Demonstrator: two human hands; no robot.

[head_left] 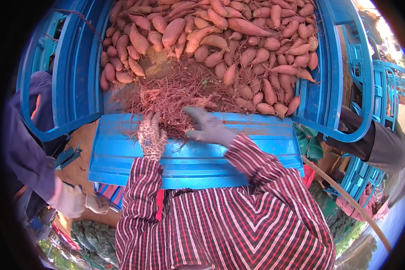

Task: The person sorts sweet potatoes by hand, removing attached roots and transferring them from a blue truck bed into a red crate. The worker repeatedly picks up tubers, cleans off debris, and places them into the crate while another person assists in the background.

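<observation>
A tangled heap of thin reddish sweet potato roots (171,96) lies at the near edge of a blue cargo bed, spilling slightly onto its lowered tailgate (256,141). My left hand (151,137), in a spotted glove, touches the near left side of the heap with its fingers stretched forward. At the heap's right side is my right hand (208,127), in a grey glove, thumb and fingers spread apart. Neither hand has a sweet potato in it. Behind and to the right of the roots, many pinkish-red sweet potatoes (243,29) are piled in the bed.
Blue side rails (78,67) bound the bed on both sides. At the left stands a person in dark clothes with a gloved hand (69,198) hanging low. A dark-clad leg or arm (382,146) shows at the right, near a wooden pole (346,198) and blue crates (357,177).
</observation>
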